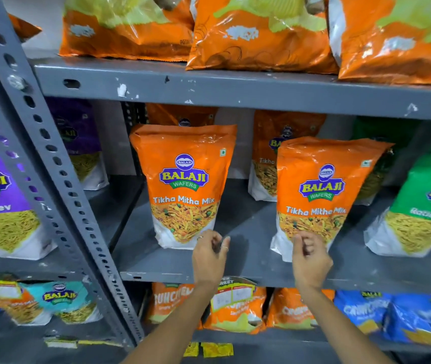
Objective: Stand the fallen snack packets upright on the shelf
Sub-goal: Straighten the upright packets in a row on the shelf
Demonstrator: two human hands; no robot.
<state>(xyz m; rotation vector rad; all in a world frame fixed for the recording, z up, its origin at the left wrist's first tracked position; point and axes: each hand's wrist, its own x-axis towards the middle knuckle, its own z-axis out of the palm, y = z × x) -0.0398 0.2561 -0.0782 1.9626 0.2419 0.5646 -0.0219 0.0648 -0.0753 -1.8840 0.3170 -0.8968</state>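
Hovering loosely curled and empty, both hands are flanking upright packets: left hand just beside the left orange packet, right hand overlapping the right orange packet (contact unclear), each packet rising above the fingers.

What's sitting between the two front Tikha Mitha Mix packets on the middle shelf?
Nothing: in the head view, only bare grey shelf separates the left front packet from the right front packet.

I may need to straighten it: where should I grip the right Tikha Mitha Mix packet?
Take the right packet by its flat sealed top edge, from the front. It stands upright and slightly tilted, its bulging base is harder to pinch, and the right hand is already at it.
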